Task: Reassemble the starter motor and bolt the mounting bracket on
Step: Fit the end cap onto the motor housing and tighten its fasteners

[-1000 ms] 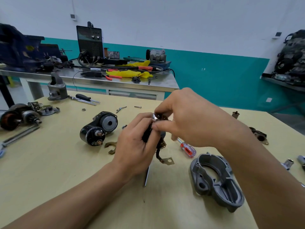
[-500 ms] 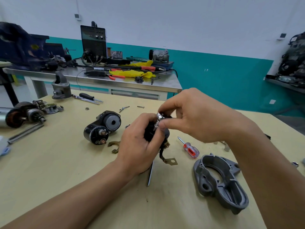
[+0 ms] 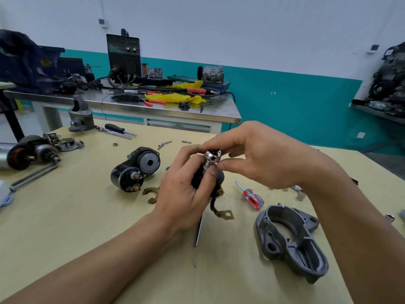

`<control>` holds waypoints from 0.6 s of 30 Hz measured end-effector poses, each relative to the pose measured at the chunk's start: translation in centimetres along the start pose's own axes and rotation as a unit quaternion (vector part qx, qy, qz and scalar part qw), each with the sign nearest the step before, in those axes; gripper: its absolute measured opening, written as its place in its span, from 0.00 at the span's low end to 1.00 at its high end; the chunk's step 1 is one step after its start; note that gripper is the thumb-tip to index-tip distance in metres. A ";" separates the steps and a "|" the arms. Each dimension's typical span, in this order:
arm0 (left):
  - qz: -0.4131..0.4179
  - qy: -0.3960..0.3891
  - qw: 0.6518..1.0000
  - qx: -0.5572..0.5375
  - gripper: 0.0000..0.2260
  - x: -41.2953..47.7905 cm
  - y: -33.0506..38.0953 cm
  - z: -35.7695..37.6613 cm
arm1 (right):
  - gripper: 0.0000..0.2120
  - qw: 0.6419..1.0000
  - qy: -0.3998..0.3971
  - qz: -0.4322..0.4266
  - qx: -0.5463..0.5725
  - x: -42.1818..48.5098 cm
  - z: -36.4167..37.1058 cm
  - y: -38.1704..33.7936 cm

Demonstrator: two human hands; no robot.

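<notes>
Left hand (image 3: 182, 194) is curling its fingers around a black cylindrical motor body (image 3: 219, 178), holding it upright above the yellowish wooden table (image 3: 87, 216). Arching over it, the right hand (image 3: 263, 159) is pinching a shiny chrome socket-like piece (image 3: 210, 157) at the top, with a grey cast-metal mounting bracket (image 3: 291, 242) lying below the right wrist.

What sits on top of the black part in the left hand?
A shiny metal piece, pinched by the right hand. Where it meets the black part is covered by the left hand.
</notes>
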State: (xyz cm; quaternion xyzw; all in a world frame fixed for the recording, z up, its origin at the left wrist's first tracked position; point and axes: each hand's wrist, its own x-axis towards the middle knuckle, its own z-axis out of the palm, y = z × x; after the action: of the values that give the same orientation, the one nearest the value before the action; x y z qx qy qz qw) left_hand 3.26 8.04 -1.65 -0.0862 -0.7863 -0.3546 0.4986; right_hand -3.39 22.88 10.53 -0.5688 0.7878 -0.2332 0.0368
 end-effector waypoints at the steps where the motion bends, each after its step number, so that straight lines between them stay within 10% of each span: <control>1: -0.025 -0.014 0.999 -0.017 0.07 0.0 -0.1 -0.2 | 0.21 1.000 -0.005 -0.001 0.006 0.0 0.0 0.2; 6: -0.151 -0.143 0.972 -0.109 0.29 -0.2 -1.0 -1.7 | 0.17 0.999 -0.021 0.029 0.004 -0.2 -0.4 0.1; 18: -0.200 -0.091 0.975 0.014 0.25 -0.3 0.2 0.0 | 0.12 0.994 0.002 0.065 -0.087 -0.4 -0.7 -0.8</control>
State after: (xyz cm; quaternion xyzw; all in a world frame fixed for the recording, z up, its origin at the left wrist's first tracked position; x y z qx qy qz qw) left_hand 3.53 8.25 -1.75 0.0480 -0.8347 -0.4266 0.3450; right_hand -2.73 23.30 11.40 -0.5168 0.8406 -0.1623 0.0005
